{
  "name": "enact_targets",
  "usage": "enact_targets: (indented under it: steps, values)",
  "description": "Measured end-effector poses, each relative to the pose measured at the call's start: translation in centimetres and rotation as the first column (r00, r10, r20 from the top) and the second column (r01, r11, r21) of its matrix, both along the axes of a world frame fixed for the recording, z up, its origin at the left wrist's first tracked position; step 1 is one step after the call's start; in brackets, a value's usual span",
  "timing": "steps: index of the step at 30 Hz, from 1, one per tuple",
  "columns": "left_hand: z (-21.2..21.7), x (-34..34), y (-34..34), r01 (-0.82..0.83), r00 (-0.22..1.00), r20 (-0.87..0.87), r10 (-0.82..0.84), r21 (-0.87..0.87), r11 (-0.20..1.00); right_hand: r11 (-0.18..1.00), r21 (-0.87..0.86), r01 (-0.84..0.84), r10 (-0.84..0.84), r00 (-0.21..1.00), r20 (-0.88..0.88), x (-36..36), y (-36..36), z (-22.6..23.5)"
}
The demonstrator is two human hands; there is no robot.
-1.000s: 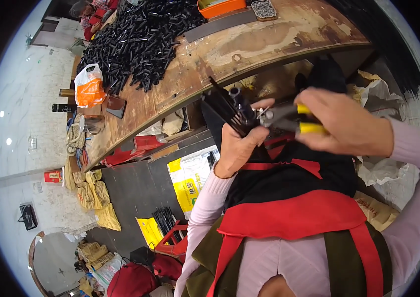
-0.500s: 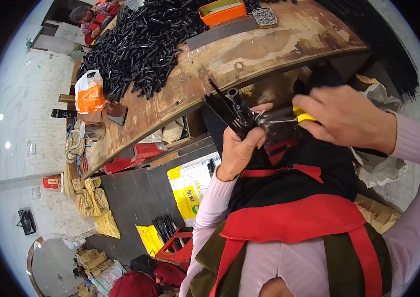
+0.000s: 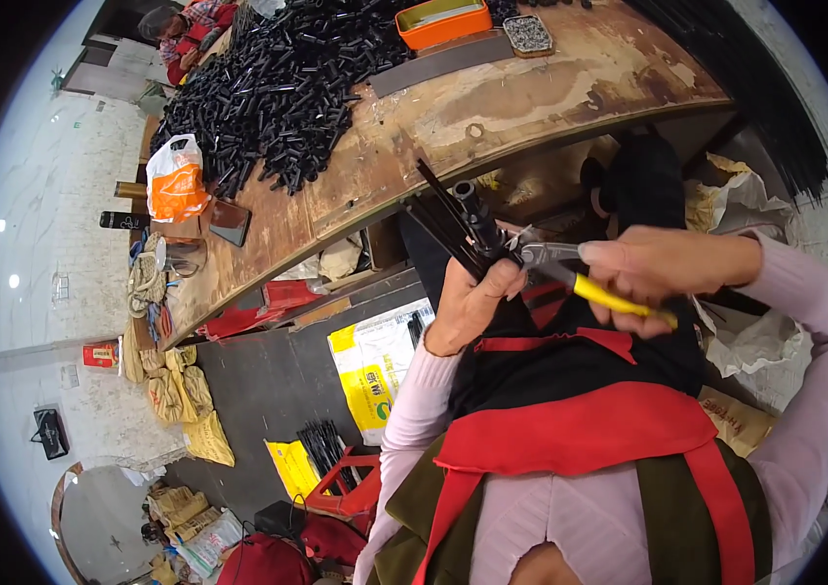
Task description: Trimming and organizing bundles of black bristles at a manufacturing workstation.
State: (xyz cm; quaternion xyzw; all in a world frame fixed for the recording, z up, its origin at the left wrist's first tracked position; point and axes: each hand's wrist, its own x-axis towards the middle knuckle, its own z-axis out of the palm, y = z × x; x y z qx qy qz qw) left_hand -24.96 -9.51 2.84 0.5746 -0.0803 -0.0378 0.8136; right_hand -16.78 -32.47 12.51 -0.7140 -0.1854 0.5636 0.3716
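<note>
My left hand (image 3: 468,307) is closed around a bundle of thin black rods with a black tube among them, looking like an umbrella frame (image 3: 475,219). The tube's hollow end points up and away from me. In my right hand (image 3: 663,263) is a pair of pliers (image 3: 594,294) with yellow handles. Their metal jaws reach the side of the tube beside my left thumb, where a bit of thin pale wire seems to stick out. Exactly what the jaws grip is too small to tell.
A wooden workbench (image 3: 570,83) curves ahead, carrying a heap of short black tubes (image 3: 277,88), an orange box (image 3: 443,27), a tin of small metal parts (image 3: 528,34) and a phone (image 3: 230,222). A person (image 3: 185,39) sits at its far left. Long black rods (image 3: 755,88) lie far right.
My right hand has moved lower and turned, so the pliers' yellow handles now slant down to the right and the jaws show plainly. My left hand holds the rods almost unmoved.
</note>
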Motion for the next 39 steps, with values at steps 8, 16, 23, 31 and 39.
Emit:
enact_targets:
  steps: [8, 16, 23, 31, 39]
  values:
    - [-0.9, -0.2, 1.2, 0.133, 0.991, 0.024, -0.13, -0.158, 0.978, 0.973, 0.194, 0.123, -0.006, 0.858, -0.514, -0.5, 0.2, -3.4]
    - [-0.3, 0.8, -0.2, 0.094, 0.995, -0.01, -0.095, -0.073, 0.993, 0.989, 0.079, 0.124, -0.11, 0.981, -0.162, 0.4, -0.5, 0.5]
    - [-0.2, 0.7, -1.1, -0.106, 0.994, -0.035, 0.107, 0.045, 0.993, 0.963, -0.252, -0.098, 0.125, 0.988, 0.096, 2.4, 2.2, 5.7]
    - [0.5, 0.8, -0.2, -0.235, 0.97, -0.093, 0.224, -0.143, 0.961, 0.951, 0.309, 0.009, -0.138, 0.907, 0.398, -0.9, 2.1, -4.0]
    - [-0.5, 0.8, 0.5, -0.094, 0.994, -0.065, 0.086, -0.134, 0.986, 0.965, 0.203, -0.164, -0.151, 0.282, 0.947, -0.1, 1.7, -4.8]
